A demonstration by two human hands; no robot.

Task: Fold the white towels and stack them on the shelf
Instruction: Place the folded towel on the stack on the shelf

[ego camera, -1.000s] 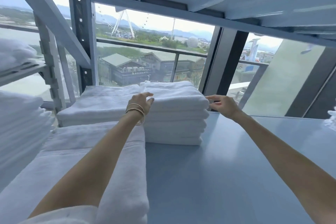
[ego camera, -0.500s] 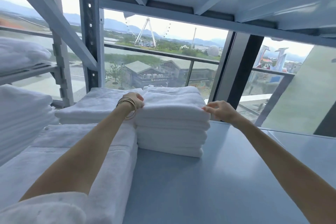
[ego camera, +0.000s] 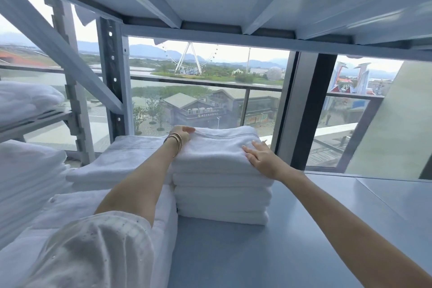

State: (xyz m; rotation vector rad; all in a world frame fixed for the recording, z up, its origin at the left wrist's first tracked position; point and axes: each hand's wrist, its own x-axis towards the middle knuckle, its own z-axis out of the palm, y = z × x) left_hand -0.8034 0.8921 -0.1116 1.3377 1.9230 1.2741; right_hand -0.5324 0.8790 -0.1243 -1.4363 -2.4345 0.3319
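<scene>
1. We see a stack of folded white towels standing on the blue-grey shelf, close to its back edge and left of its middle.
2. Our left hand sits at the far-left corner of the top towel, with its fingers curled round the edge there.
3. Our right hand lies flat on the top towel's right side, fingers straight and slightly apart on the cloth.
4. Gold bangles ring the left wrist, and a white sleeve fills the near-left corner of the view.
5. A lower pile of towels lies just beside the stack, toward the shelf's back-left corner.
6. Another pile lies along the shelf's left edge, under our left forearm.
7. Behind the back edge, a window shows a Ferris wheel and buildings.
</scene>
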